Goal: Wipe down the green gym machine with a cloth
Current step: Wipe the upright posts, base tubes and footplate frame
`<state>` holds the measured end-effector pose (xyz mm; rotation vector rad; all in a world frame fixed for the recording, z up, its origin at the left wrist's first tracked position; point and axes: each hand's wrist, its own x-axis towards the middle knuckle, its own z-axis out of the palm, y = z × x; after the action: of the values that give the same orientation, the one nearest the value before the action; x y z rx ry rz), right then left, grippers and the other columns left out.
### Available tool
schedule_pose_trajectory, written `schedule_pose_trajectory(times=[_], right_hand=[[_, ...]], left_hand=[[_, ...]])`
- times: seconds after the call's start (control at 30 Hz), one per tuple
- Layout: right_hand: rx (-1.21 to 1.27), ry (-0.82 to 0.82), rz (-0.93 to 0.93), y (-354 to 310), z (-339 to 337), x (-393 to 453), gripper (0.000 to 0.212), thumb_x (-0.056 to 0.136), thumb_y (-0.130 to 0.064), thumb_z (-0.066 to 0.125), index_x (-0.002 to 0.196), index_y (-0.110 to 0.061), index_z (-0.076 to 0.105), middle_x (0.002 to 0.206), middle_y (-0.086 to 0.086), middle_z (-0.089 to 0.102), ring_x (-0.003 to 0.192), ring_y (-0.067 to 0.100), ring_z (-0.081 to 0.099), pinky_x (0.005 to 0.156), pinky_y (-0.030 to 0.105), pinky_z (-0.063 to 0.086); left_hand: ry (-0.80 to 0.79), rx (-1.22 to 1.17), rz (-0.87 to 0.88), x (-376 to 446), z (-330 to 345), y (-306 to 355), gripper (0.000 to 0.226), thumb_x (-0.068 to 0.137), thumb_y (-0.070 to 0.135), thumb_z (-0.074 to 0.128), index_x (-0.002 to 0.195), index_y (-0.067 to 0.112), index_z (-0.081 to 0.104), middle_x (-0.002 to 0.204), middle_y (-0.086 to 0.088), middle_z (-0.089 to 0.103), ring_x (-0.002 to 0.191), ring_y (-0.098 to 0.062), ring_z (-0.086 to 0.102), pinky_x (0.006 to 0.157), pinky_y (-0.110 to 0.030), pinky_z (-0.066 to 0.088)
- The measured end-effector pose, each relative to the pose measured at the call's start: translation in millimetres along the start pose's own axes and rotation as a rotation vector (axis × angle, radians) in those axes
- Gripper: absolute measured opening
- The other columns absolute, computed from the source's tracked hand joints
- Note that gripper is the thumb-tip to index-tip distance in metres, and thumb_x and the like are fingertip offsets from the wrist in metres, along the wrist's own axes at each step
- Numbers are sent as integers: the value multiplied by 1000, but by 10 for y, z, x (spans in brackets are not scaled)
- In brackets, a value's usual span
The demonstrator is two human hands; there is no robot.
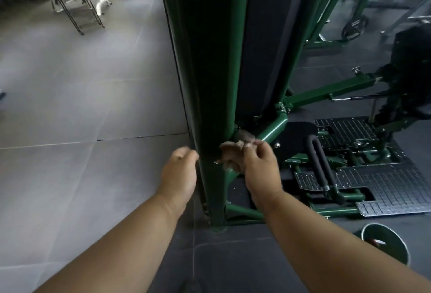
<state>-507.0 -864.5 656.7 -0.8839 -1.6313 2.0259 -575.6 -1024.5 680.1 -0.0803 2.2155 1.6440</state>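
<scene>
1. Your right hand [258, 166] grips a brownish cloth [233, 152], fingers curled round it. The bunched fabric sticks out past your fingertips, up and to the left of the hand.

2. The cloth presses against the lower part of the green gym machine [210, 96], on the right face of its thick upright post, close to where an angled green tube joins it.

3. Your left hand [180, 173] sits on the other side of that post, level with the right hand. Its fingers are curled in against the post's left edge; the blur makes it unclear whether they clasp the edge or merely rest there, so I cannot tell its hold.

4. Between your two hands the post runs down to the floor, where its foot meets dark grey floor tiles [81, 110].

5. Right of your right hand lies the machine's base: a black padded loop handle [318, 159] and ridged metal footplates [382, 185] set in the green frame.

6. Below and to the right of your right forearm stands a green bucket [384, 243], with something small and pale inside that I cannot make out.

7. Far beyond your left hand, at the upper left, a wire rack [80, 12] stands on the tiles with a white object beside it.
</scene>
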Motion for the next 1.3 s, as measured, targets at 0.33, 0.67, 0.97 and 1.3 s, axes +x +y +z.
schedule_pose_trajectory(times=[0.33,0.67,0.97,1.3], right_hand=[[-124,-147,-111,-115,355,186,39,109,-56,34,135,-38,56,113,-2,74,110,22,71,86,39,59],[-24,47,146,-408,650,265,35,98,-46,38,113,-33,65,116,8,69,101,35,68,74,46,58],[-62,-140,-325,-392,507,294,57,98,-64,57,150,-48,40,149,4,54,139,24,52,118,54,42],[66,-489,62,-979,408,415,78,93,-82,31,142,-29,59,135,3,70,126,20,66,113,47,46]], left_hand=[[-111,110,318,186,-22,449,51,84,51,80,130,40,62,116,18,75,111,-3,70,101,-36,56],[-102,480,378,416,-160,614,45,79,46,89,118,38,68,104,18,76,102,-11,73,91,-34,60],[-148,576,376,482,-199,577,48,87,40,80,131,42,60,108,9,76,99,-18,73,92,-42,61],[-222,519,400,472,-232,622,61,82,47,83,138,42,59,122,15,74,114,-14,70,103,-41,56]])
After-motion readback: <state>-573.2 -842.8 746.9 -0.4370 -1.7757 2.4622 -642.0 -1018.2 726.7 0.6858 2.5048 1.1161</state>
